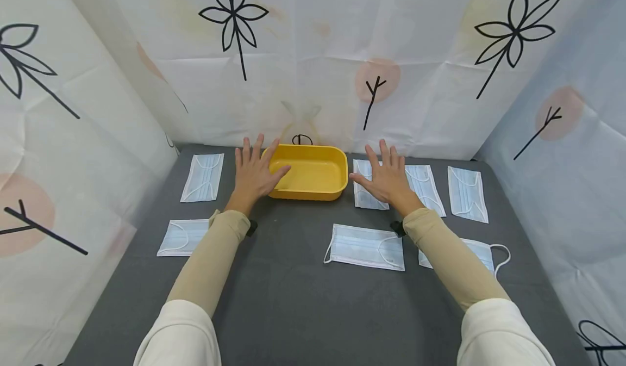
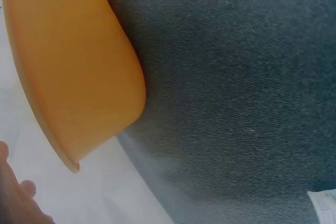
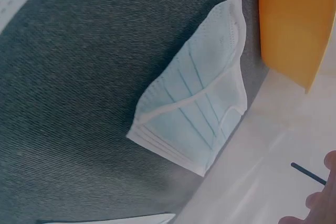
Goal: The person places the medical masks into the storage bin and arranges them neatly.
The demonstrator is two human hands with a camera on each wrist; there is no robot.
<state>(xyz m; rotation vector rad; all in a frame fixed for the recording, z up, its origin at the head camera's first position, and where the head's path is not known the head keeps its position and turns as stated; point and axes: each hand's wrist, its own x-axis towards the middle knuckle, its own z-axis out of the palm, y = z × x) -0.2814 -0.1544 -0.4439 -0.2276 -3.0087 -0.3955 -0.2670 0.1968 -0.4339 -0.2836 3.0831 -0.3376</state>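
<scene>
A yellow plastic basin stands at the back middle of the dark table. By its left end my left hand is held with fingers spread and nothing in them; the left wrist view shows a gap between fingers and basin. My right hand, fingers also spread and holding nothing, hovers right of the basin over a pale blue face mask. That hand partly covers the mask in the head view. In the right wrist view, a mask lies on the table below the fingers.
More face masks lie around: a far-left one, a near-left one partly behind my sleeve, a middle one, and others at right, far right and under my right forearm. White patterned cloth encloses the table.
</scene>
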